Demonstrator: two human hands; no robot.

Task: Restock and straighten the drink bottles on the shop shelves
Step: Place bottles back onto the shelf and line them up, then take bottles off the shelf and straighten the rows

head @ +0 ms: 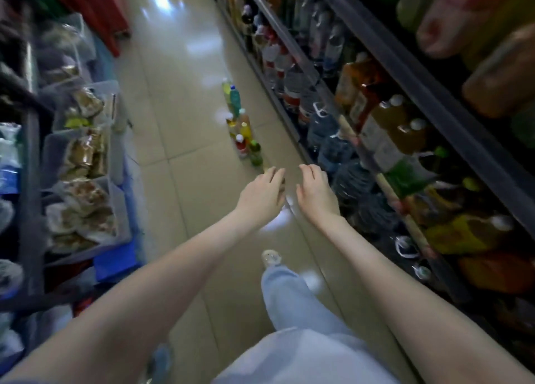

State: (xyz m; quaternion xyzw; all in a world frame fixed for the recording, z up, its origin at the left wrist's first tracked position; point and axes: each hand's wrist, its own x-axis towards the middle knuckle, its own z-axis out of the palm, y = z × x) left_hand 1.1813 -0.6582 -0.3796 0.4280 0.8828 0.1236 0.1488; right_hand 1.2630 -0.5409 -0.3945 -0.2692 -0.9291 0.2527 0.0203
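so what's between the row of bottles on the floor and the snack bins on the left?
Only bare floor tile lies between the floor bottles and the snack bins, as the head view shows.

Loose pale-blue denim trousers (292, 302), a pale cream low shoe (271, 258), a light whitish fabric top (304, 357) at the waist; left hand (262, 194) and right hand (315, 194) ungloved, forearms (150, 282) bare up to the frame edge.

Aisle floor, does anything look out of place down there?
Yes. A line of drink bottles stands upright on the floor tiles, beside the drink shelves rather than on them. Nothing looks spilled or knocked over.
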